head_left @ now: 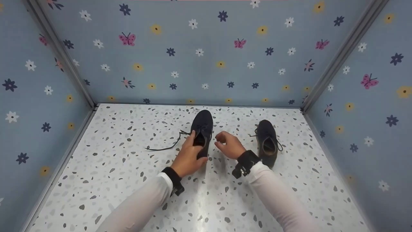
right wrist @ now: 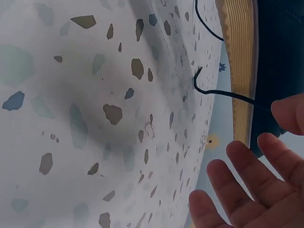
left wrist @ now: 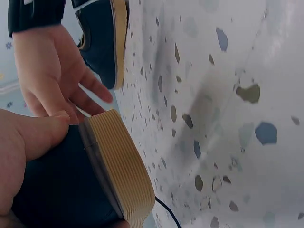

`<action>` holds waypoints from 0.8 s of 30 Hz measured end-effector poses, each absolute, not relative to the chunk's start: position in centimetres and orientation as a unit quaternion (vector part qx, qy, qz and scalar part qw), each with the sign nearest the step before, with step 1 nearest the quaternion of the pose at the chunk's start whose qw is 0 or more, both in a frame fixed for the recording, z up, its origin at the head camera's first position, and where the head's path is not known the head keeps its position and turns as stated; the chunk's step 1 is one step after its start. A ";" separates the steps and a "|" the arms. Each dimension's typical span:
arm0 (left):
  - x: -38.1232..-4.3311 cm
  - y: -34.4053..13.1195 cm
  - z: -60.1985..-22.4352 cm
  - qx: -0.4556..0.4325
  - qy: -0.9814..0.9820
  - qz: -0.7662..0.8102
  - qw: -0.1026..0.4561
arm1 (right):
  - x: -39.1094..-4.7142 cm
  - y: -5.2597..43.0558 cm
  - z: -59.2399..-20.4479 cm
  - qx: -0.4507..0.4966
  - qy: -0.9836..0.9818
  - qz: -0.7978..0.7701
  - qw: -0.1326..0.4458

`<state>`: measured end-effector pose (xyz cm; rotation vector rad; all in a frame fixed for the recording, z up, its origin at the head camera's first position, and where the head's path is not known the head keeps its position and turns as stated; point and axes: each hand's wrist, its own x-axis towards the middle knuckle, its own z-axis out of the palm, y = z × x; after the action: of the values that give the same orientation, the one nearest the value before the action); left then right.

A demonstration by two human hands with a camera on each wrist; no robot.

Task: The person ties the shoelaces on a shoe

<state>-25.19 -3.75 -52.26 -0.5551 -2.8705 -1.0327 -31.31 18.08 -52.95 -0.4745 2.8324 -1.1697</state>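
A dark navy lace-up shoe [head_left: 202, 124] stands toe-forward near the back wall, its ribbed tan sole [left wrist: 122, 161] showing in the left wrist view. My left hand [head_left: 189, 157] grips it around the heel, with the thumb at the back and fingers along its left side. Just to its right is my right hand [head_left: 230, 145], fingers loosely bent and apart from the thumb, holding nothing. One dark lace end [right wrist: 228, 94] sticks out from the shoe toward the right thumb. A longer lace [head_left: 164, 149] trails left over the speckled surface.
The matching shoe [head_left: 266, 137] stands to the right, beyond my right hand, loops of lace at its sides. Flower-and-butterfly panels [head_left: 206, 58] enclose the white speckled surface [head_left: 112, 180] at the back, left and right.
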 end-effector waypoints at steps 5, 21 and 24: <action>-24.6 -3.2 -52.0 -0.199 -0.918 -0.342 0.025 | -32.0 16.8 -53.3 -0.142 0.915 -0.378 -0.009; -24.0 -4.0 -52.4 -0.149 -0.925 -0.348 0.003 | -32.2 22.7 -50.1 -0.165 0.843 -0.496 0.127; -23.8 -3.9 -52.7 -0.147 -0.925 -0.349 0.005 | -32.2 24.8 -48.0 -0.179 0.859 -0.460 0.137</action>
<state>-23.80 -3.95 -52.65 -0.4599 -2.8984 -1.0943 -32.17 24.76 -47.96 -0.5178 2.4870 -1.3301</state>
